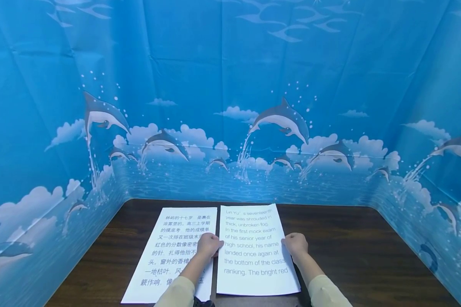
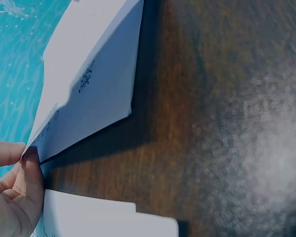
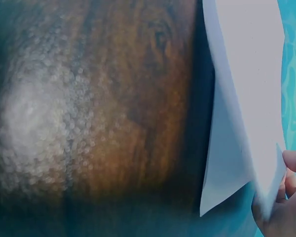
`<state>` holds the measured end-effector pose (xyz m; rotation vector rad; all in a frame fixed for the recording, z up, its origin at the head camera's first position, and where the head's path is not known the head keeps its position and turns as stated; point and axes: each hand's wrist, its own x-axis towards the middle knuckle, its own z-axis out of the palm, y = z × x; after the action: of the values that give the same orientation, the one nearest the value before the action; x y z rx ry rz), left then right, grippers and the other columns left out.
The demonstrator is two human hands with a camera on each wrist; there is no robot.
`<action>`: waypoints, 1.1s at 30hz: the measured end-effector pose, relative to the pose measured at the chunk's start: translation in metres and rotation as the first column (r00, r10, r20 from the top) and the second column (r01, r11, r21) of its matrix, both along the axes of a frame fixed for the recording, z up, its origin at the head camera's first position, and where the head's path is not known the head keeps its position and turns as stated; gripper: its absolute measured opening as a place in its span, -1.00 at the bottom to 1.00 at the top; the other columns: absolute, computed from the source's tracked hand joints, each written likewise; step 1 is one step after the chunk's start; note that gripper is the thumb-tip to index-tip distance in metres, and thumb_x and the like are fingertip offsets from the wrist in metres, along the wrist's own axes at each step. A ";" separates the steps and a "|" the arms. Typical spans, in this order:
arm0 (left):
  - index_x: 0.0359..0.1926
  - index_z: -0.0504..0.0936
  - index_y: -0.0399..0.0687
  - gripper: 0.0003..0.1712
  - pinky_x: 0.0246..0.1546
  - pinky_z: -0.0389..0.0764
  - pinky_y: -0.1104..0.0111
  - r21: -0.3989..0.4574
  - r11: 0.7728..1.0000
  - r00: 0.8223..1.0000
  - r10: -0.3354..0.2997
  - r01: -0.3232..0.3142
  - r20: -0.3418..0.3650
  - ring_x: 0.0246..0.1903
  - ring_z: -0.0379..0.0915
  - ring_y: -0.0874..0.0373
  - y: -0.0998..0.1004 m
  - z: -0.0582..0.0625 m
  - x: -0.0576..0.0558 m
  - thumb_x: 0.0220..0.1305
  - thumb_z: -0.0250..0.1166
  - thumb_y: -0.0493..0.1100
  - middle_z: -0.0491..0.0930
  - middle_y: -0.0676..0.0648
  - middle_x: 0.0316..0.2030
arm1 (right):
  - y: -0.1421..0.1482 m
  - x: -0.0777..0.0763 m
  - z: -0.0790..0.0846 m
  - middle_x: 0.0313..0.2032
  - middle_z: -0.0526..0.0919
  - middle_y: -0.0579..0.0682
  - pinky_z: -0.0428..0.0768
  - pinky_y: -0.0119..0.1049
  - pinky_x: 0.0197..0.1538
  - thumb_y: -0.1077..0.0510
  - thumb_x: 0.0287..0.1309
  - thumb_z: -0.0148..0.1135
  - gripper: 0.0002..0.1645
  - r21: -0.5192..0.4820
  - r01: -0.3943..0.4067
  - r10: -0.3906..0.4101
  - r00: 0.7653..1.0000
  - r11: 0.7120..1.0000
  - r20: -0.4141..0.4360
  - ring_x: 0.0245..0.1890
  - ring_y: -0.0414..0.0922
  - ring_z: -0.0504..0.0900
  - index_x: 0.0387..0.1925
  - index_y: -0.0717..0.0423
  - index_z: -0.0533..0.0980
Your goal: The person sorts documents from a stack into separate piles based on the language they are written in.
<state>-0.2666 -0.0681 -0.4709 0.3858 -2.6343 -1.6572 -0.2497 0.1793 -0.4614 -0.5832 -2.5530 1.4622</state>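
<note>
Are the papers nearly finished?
The Chinese page looks done: it's lying on the table. The English page is in hand, its sides pinched by the left hand and right hand. What's left may be laying it down, since both hands hold it.

Left hand [image 1: 209, 245] hides characters on the Chinese-printed sheet [image 1: 169, 251]. Large right-edge dolphin [image 1: 460, 147] cropped. Right wrist view: tabletop [image 3: 128, 98] blurred.

You face a creased blue backdrop [image 1: 188, 81] printed with leaping dolphins [image 1: 282, 114] and white clouds [image 1: 238, 114], wrapping three sides of a dark, wood-grained table [image 1: 353, 247].
</note>
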 end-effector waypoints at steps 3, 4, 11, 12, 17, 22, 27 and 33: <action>-0.42 0.45 -0.28 -0.84 -0.71 0.38 0.49 0.003 1.000 1.000 0.005 -0.005 0.005 -0.61 0.35 0.15 0.000 0.000 0.000 -0.07 0.24 -0.29 0.37 -0.12 -0.52 | -0.001 0.000 0.001 -0.49 0.47 0.15 0.35 -0.37 -0.60 0.31 -0.02 0.09 -0.90 0.012 0.005 -0.005 1.000 1.000 -0.009 -0.47 -0.01 0.44 -0.49 0.34 0.45; -0.42 0.45 -0.28 -0.84 -0.71 0.38 0.49 0.005 1.000 1.000 0.005 -0.005 0.006 -0.61 0.35 0.15 0.000 0.000 0.000 -0.07 0.24 -0.29 0.37 -0.12 -0.52 | -0.001 0.000 0.001 -0.49 0.47 0.15 0.35 -0.37 -0.60 0.31 -0.02 0.09 -0.91 0.012 0.009 -0.009 1.000 1.000 -0.011 -0.48 -0.01 0.43 -0.50 0.33 0.45; -0.43 0.45 -0.27 -0.85 -0.70 0.39 0.49 -0.007 1.000 1.000 -0.005 0.005 0.003 -0.61 0.35 0.15 0.001 0.001 0.001 -0.05 0.23 -0.29 0.36 -0.12 -0.52 | -0.001 0.001 0.003 -0.49 0.46 0.14 0.37 -0.32 -0.55 0.30 -0.02 0.08 -0.90 -0.013 0.008 -0.009 1.000 1.000 -0.016 -0.47 -0.02 0.42 -0.52 0.32 0.44; -0.43 0.45 -0.27 -0.85 -0.70 0.39 0.49 -0.008 1.000 1.000 -0.006 0.006 0.003 -0.61 0.35 0.15 0.001 0.001 0.001 -0.05 0.23 -0.29 0.36 -0.12 -0.52 | -0.001 0.002 0.003 -0.49 0.46 0.14 0.36 -0.32 -0.55 0.30 -0.01 0.07 -0.89 -0.026 0.008 -0.008 1.000 1.000 -0.015 -0.47 -0.03 0.42 -0.51 0.33 0.44; -0.44 0.46 -0.27 -0.86 -0.71 0.38 0.49 0.000 1.000 1.000 -0.010 0.010 0.002 -0.61 0.35 0.14 0.001 -0.001 0.002 -0.06 0.23 -0.30 0.37 -0.12 -0.52 | 0.001 0.001 -0.001 -0.43 0.47 0.17 0.40 -0.29 -0.49 0.32 0.01 0.03 -0.86 -0.081 0.001 -0.001 1.000 0.997 0.000 -0.40 0.02 0.45 -0.39 0.38 0.45; -0.46 0.46 -0.27 -0.87 -0.72 0.36 0.47 0.005 1.000 1.000 -0.020 0.020 -0.015 -0.65 0.34 0.15 -0.001 -0.005 0.001 -0.08 0.22 -0.31 0.38 -0.11 -0.56 | 0.004 -0.005 -0.013 -0.37 0.50 0.26 0.43 -0.08 -0.31 0.35 -0.02 0.01 -0.74 -0.146 -0.025 0.025 1.000 0.989 0.000 -0.32 0.12 0.46 -0.27 0.48 0.43; -0.46 0.48 -0.31 -0.87 -0.75 0.34 0.50 0.016 0.999 0.998 -0.042 0.043 -0.050 -0.70 0.33 0.18 -0.005 -0.004 0.002 -0.10 0.21 -0.32 0.40 -0.11 -0.59 | 0.002 -0.006 -0.015 -0.42 0.51 0.24 0.44 -0.09 -0.32 0.35 -0.03 -0.01 -0.73 -0.185 -0.029 0.030 1.000 0.982 0.001 -0.38 0.08 0.49 -0.28 0.51 0.43; -0.45 0.50 -0.29 -0.88 -0.75 0.33 0.51 0.012 0.999 0.998 -0.041 0.042 -0.043 -0.70 0.33 0.21 -0.011 -0.001 0.000 -0.09 0.20 -0.31 0.41 -0.10 -0.57 | -0.001 -0.009 -0.013 -0.40 0.51 0.22 0.45 -0.12 -0.32 0.32 0.03 -0.02 -0.71 -0.238 -0.016 0.022 1.000 0.971 0.022 -0.39 0.06 0.50 -0.21 0.48 0.41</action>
<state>-0.2664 -0.0789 -0.4715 0.2951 -2.6201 -1.6755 -0.2583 0.1785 -0.4743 -0.6124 -2.4240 1.7936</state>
